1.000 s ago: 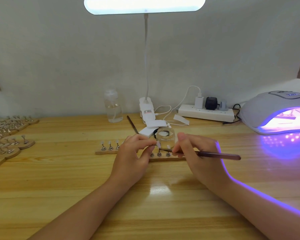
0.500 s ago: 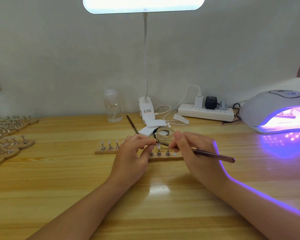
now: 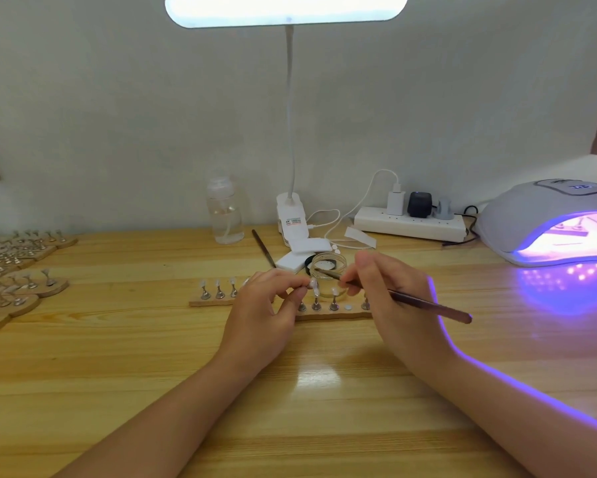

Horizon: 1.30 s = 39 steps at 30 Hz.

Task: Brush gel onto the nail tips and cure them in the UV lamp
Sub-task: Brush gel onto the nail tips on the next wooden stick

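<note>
At the far left, spare wooden stands (image 3: 17,270) with metal pegs are spread over the table (image 3: 117,357). Near the middle, a wooden holder strip (image 3: 324,316) carries nail tips (image 3: 335,292) on pegs. One peg with a nail tip (image 3: 313,283) is pinched between thumb and forefinger of the left hand (image 3: 266,308), just above the strip. The brush (image 3: 424,303) is gripped by the curled fingers of the right hand (image 3: 390,298), its tip pointed into the glass gel jar (image 3: 328,265) just beyond. At the far right, the UV lamp (image 3: 552,219) is lit purple.
</note>
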Each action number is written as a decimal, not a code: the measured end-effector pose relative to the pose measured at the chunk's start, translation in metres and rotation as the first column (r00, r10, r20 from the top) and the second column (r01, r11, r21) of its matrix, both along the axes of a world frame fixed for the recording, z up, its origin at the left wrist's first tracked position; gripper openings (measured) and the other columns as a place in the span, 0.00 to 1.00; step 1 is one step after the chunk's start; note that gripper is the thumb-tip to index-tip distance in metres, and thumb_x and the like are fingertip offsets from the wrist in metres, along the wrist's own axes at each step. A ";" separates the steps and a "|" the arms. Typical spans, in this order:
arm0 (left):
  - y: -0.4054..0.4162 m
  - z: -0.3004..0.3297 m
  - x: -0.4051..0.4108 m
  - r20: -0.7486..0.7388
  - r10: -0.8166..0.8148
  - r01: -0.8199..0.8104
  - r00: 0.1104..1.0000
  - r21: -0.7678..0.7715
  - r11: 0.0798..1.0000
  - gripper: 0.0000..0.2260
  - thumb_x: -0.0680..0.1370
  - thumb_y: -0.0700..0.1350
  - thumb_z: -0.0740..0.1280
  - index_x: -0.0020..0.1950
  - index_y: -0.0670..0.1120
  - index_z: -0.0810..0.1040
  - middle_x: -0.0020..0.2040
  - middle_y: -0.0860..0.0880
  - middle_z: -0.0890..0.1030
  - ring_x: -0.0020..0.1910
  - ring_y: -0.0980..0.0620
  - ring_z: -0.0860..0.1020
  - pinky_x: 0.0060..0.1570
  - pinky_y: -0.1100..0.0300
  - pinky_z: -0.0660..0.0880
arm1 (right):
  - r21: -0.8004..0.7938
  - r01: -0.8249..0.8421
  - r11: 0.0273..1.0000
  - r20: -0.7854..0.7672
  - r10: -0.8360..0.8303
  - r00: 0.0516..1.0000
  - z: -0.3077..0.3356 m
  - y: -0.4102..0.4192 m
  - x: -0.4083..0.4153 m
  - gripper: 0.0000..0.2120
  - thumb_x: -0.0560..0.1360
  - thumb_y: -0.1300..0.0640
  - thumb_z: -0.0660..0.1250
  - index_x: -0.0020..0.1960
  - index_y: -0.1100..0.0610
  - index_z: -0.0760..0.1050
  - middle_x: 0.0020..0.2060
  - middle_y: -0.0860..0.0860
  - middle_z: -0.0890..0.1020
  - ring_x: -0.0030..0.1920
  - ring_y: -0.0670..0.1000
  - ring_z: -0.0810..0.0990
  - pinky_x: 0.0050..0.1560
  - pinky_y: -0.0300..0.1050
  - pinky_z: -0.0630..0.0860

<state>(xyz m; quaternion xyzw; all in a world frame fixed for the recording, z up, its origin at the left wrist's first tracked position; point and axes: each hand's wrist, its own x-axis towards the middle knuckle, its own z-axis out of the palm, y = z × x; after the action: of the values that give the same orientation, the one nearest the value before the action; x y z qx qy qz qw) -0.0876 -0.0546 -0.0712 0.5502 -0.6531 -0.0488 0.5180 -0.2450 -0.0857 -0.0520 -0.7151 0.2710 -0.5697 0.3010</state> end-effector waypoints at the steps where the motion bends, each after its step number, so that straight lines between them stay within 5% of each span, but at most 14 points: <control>1: 0.000 0.000 0.000 -0.001 0.002 -0.002 1.000 -0.002 1.000 0.10 0.72 0.36 0.69 0.45 0.51 0.82 0.40 0.60 0.79 0.43 0.57 0.74 0.47 0.63 0.70 | 0.011 -0.022 1.000 -0.014 0.022 1.000 0.000 0.000 0.000 0.18 0.73 0.47 0.56 0.34 0.56 0.78 0.30 0.50 0.81 0.32 0.43 0.79 0.34 0.31 0.72; 6: 0.001 0.002 -0.001 -0.016 0.008 -0.009 1.000 -0.017 1.000 0.16 0.72 0.36 0.69 0.42 0.60 0.77 0.40 0.62 0.78 0.44 0.57 0.74 0.46 0.66 0.69 | 0.104 -0.076 0.992 0.130 0.063 0.989 0.000 0.001 0.000 0.21 0.71 0.46 0.57 0.32 0.60 0.77 0.27 0.53 0.80 0.28 0.44 0.78 0.31 0.33 0.73; 10: 0.001 0.001 -0.001 0.004 0.013 -0.013 1.000 -0.009 1.000 0.10 0.72 0.36 0.69 0.44 0.52 0.81 0.40 0.60 0.79 0.43 0.57 0.74 0.45 0.67 0.69 | 0.065 -0.051 0.997 0.021 0.049 0.999 0.000 0.001 0.001 0.18 0.72 0.46 0.57 0.34 0.56 0.78 0.29 0.50 0.81 0.32 0.42 0.79 0.33 0.31 0.72; 14: 0.001 0.002 -0.002 0.019 0.018 -0.018 1.000 -0.002 1.000 0.09 0.72 0.36 0.68 0.45 0.49 0.82 0.40 0.60 0.78 0.43 0.57 0.74 0.45 0.68 0.68 | 0.129 -0.089 0.988 0.153 0.069 0.986 0.001 0.002 0.001 0.20 0.70 0.44 0.58 0.30 0.58 0.77 0.26 0.53 0.80 0.27 0.44 0.77 0.31 0.33 0.73; 18: 0.002 0.002 -0.001 0.023 0.011 -0.011 1.000 0.006 1.000 0.10 0.73 0.36 0.68 0.45 0.50 0.82 0.40 0.60 0.78 0.44 0.57 0.73 0.45 0.69 0.68 | 0.034 -0.037 0.999 0.002 0.037 0.999 0.001 0.002 0.001 0.18 0.73 0.46 0.56 0.34 0.55 0.77 0.32 0.47 0.81 0.32 0.44 0.78 0.32 0.31 0.71; 22: 0.003 0.004 -0.002 0.023 0.006 -0.005 1.000 -0.013 1.000 0.16 0.72 0.35 0.68 0.42 0.59 0.77 0.40 0.59 0.78 0.44 0.57 0.74 0.45 0.68 0.68 | 0.086 -0.091 0.992 0.130 0.079 0.988 -0.001 0.003 0.001 0.22 0.76 0.46 0.59 0.30 0.58 0.77 0.26 0.53 0.80 0.27 0.43 0.78 0.30 0.31 0.72; 26: 0.002 0.003 -0.002 0.005 0.006 -0.006 1.000 -0.012 1.000 0.12 0.72 0.36 0.69 0.44 0.54 0.80 0.40 0.59 0.78 0.43 0.55 0.74 0.45 0.66 0.69 | 0.013 -0.021 1.000 0.009 0.021 1.000 -0.002 0.001 0.001 0.20 0.78 0.47 0.57 0.34 0.56 0.78 0.29 0.50 0.80 0.31 0.43 0.78 0.32 0.31 0.71; 31: 0.004 0.006 -0.002 -0.085 0.023 -0.025 0.996 -0.016 1.000 0.15 0.72 0.37 0.70 0.42 0.60 0.77 0.40 0.59 0.78 0.43 0.54 0.74 0.44 0.68 0.69 | 0.171 -0.093 0.981 0.161 0.065 0.985 0.001 0.006 0.000 0.22 0.69 0.42 0.58 0.28 0.58 0.76 0.23 0.52 0.79 0.24 0.44 0.77 0.28 0.32 0.72; 39: 0.007 0.008 -0.003 -0.186 -0.010 0.000 0.983 -0.059 0.998 0.12 0.68 0.38 0.73 0.39 0.57 0.81 0.41 0.54 0.81 0.48 0.53 0.77 0.48 0.63 0.72 | 0.031 0.019 0.999 0.099 -0.022 0.995 -0.004 0.001 -0.001 0.19 0.76 0.48 0.57 0.34 0.56 0.77 0.31 0.49 0.81 0.29 0.43 0.76 0.32 0.29 0.69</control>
<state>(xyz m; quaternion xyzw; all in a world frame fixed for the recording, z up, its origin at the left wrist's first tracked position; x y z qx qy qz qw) -0.0909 -0.0480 -0.0634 0.5261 -0.6044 -0.0821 0.5926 -0.2463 -0.0843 -0.0558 -0.6785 0.2715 -0.6033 0.3191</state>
